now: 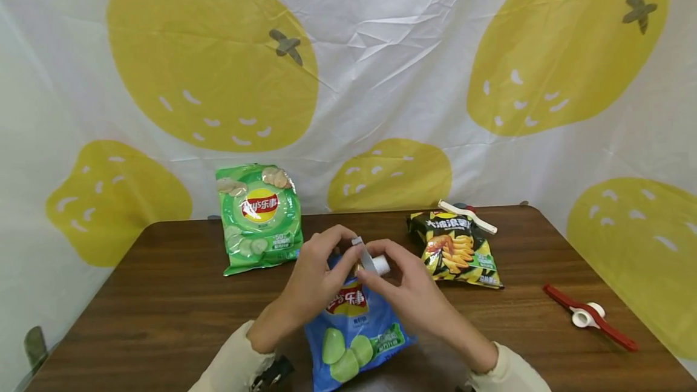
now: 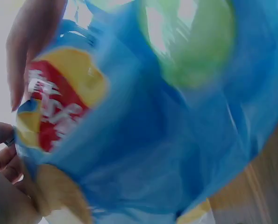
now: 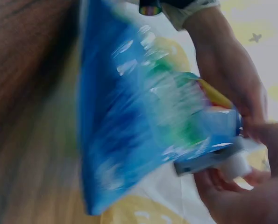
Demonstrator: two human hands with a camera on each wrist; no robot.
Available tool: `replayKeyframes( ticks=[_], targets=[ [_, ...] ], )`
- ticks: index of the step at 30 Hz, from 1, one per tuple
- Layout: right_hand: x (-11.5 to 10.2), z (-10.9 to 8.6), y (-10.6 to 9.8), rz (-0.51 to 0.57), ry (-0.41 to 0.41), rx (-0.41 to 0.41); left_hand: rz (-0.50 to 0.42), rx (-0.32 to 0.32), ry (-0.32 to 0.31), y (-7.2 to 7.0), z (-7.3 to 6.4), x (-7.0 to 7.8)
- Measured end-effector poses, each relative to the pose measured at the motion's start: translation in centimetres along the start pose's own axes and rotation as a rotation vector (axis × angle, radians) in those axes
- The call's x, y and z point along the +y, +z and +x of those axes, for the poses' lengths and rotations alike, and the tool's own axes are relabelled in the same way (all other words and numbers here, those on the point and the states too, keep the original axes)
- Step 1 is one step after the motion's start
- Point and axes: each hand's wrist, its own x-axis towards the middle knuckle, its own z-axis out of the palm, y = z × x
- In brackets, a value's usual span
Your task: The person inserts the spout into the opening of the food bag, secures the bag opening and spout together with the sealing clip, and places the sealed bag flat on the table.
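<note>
Blue bag (image 1: 356,323) before me at the table's (image 1: 174,301) near middle — both hands busy at its top.
My left hand (image 1: 313,274) pinches the bag's top, and my right hand (image 1: 411,286) pinches the grey clip (image 1: 366,258) there. If my left grip slackens, the slick film could slip and the clip catch crookedly. Three bags: one blue, one green (image 1: 234,198), one black (image 1: 451,247); three clips: one grey, one white (image 1: 467,215), one red (image 1: 566,300).

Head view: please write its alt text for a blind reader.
The left hand and right hand hold a grey clip at the top of a blue bag. Farther back are a green bag, left, and black bag, right.
</note>
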Motion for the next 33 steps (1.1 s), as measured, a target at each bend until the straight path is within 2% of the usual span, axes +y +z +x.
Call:
replayKeyframes(
  ticks=[3,6,8,11,14,17,19,22,24,29,31,33],
  targets=[
    [0.4,0.2,-0.5,0.022,0.027,-0.085,0.019,-0.023,-0.008,-0.5,0.3,-0.2],
    [0.8,0.3,-0.7,0.069,0.06,-0.101,0.058,-0.058,-0.046,-1.4,0.4,-0.5],
    [1.1,0.4,-0.8,0.109,0.071,-0.085,0.082,-0.078,-0.104,-2.1,0.5,-0.7],
    [1.3,0.5,-1.0,0.158,0.056,-0.051,0.08,-0.084,-0.233,-3.1,0.0,-1.3],
    [1.5,0.7,-1.4,0.167,0.016,-0.001,-0.007,-0.047,-0.357,-3.9,-1.3,-2.2],
    [1.8,1.0,-1.9,0.183,-0.004,0.047,-0.155,-0.037,-0.465,-3.9,-3.2,-3.3],
    [2.1,1.2,-2.3,0.191,-0.008,0.075,-0.273,-0.095,-0.533,-3.6,-4.4,-4.0],
    [2.4,1.6,-2.5,0.223,-0.001,0.092,-0.43,-0.223,-0.61,-2.6,-5.9,-4.7],
    [2.6,1.8,-2.5,0.238,0.002,0.089,-0.479,-0.251,-0.619,-2.0,-6.6,-5.1],
    [3.0,1.6,-2.4,0.224,0.047,0.038,-0.466,-0.151,-0.576,-1.6,-7.2,-5.3],
    [3.1,1.2,-2.5,0.203,0.082,0.017,-0.464,-0.139,-0.565,-1.7,-7.2,-5.4],
    [3.1,0.6,-2.4,0.158,0.152,0.016,-0.474,-0.144,-0.569,-1.9,-7.3,-5.6]
  ],
)
